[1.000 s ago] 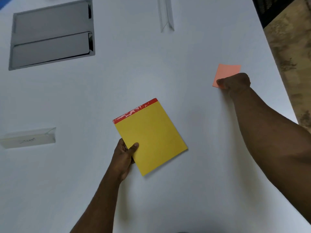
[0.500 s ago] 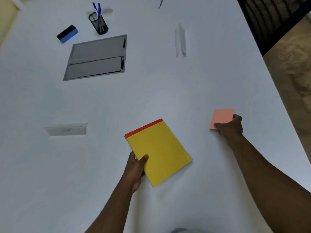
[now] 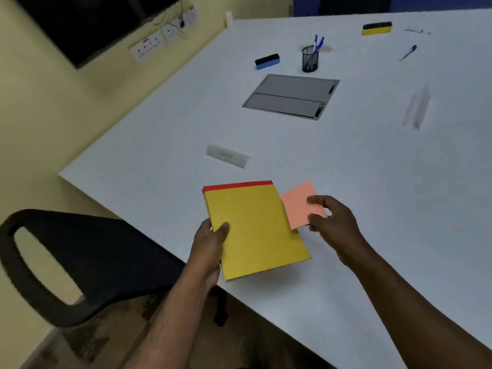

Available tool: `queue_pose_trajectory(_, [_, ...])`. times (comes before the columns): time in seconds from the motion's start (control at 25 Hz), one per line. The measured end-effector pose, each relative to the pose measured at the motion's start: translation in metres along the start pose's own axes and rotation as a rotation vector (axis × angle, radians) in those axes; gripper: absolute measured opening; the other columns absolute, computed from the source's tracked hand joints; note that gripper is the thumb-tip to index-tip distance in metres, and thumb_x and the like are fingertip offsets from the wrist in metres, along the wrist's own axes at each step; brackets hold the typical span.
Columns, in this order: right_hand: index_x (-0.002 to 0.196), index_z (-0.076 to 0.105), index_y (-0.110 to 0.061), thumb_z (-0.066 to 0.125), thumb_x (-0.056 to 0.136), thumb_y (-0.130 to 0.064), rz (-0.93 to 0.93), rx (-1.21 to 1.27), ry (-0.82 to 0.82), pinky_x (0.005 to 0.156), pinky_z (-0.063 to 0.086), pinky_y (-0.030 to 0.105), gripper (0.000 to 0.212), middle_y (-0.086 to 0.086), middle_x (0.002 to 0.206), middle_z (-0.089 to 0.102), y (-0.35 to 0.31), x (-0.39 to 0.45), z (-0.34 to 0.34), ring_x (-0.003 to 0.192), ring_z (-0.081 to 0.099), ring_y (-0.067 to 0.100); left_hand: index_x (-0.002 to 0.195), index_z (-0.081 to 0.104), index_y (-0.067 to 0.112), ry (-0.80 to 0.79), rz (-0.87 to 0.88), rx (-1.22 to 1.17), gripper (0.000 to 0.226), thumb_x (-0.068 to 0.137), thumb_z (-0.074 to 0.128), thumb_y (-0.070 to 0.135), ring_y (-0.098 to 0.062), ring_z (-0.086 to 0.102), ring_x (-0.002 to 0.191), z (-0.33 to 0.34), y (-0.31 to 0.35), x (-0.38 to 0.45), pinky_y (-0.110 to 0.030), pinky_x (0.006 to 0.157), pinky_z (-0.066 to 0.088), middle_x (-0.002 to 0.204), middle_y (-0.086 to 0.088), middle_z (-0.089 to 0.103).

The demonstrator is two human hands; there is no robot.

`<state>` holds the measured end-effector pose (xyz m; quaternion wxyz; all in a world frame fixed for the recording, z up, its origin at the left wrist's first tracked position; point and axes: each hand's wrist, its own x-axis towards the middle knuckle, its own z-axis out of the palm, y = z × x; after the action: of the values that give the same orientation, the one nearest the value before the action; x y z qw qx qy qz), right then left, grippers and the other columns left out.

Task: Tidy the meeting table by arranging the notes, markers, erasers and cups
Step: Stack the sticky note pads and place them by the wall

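The yellow pad [image 3: 255, 230] is gripped at its left edge by the left hand [image 3: 209, 246], thumb on top, above the near edge of the tabletop [image 3: 372, 182]. The pink note [image 3: 300, 205] is pinched between thumb and fingers [image 3: 318, 200] of the right hand [image 3: 335, 219], its left corner overlapping the pad. Farther back are seen a blue eraser [image 3: 267, 61], a pen cup [image 3: 310, 59], a yellow eraser [image 3: 376, 28] and a loose pen [image 3: 408, 53].

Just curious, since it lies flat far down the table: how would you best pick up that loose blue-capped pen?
Pinch the loose blue-capped pen across the middle of its thin barrel, coming straight down from above. It lies flat and apart on the white table, so fingers fit either side.
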<state>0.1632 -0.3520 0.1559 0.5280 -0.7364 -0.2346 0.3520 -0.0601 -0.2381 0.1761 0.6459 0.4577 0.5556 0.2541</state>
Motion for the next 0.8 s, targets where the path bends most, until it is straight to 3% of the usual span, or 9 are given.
queue_pose_trajectory(0.2, [0.11,0.064,-0.028,0.058,0.089,-0.006,-0.3,0.075,-0.072,0.076,0.057,0.032,0.031,-0.025,0.099,0.051,-0.121,-0.02,0.112,0.084,0.066,0.014,0.126,0.056,0.016,0.136,0.244,-0.126,0.025,0.102,0.049,0.02,-0.025,0.067,0.102,-0.106,0.102,-0.025,-0.046,0.084,0.056,0.118,-0.002,0.067])
queue_pose_trajectory(0.36, [0.107,0.064,-0.03,0.061,0.087,-0.01,-0.466,0.102,-0.104,0.079,0.054,0.031,0.028,-0.013,0.106,0.058,-0.192,-0.056,0.225,0.097,0.062,0.017,0.114,0.058,0.02,0.199,0.403,-0.136,0.016,0.101,0.048,0.019,-0.019,0.068,0.093,-0.227,0.162,-0.046,-0.033,0.064,0.055,0.108,0.001,0.069])
queue_pose_trajectory(0.52, [0.108,0.065,-0.027,0.061,0.086,-0.01,-0.542,0.144,-0.173,0.09,0.053,0.035,0.028,-0.003,0.118,0.061,-0.24,-0.096,0.335,0.108,0.06,0.018,0.108,0.061,0.021,0.227,0.488,-0.239,0.014,0.101,0.05,0.018,-0.022,0.071,0.089,-0.356,0.181,-0.064,-0.035,0.057,0.059,0.104,-0.002,0.071])
queue_pose_trajectory(0.6, [0.109,0.066,-0.025,0.062,0.087,-0.01,-0.55,0.157,-0.239,0.09,0.053,0.037,0.027,-0.001,0.119,0.06,-0.262,-0.113,0.394,0.11,0.059,0.019,0.111,0.061,0.021,0.232,0.489,-0.278,0.015,0.101,0.049,0.019,-0.023,0.071,0.089,-0.418,0.187,-0.065,-0.038,0.06,0.059,0.106,-0.003,0.071])
queue_pose_trajectory(0.8, [0.108,0.065,-0.024,0.064,0.089,-0.011,-0.531,0.087,-0.363,0.071,0.046,0.026,0.023,0.004,0.117,0.057,-0.288,-0.124,0.497,0.103,0.057,0.019,0.12,0.056,0.024,0.245,0.399,-0.401,0.02,0.101,0.048,0.026,-0.035,0.064,0.106,-0.518,0.175,-0.026,-0.058,0.094,0.049,0.12,-0.01,0.066])
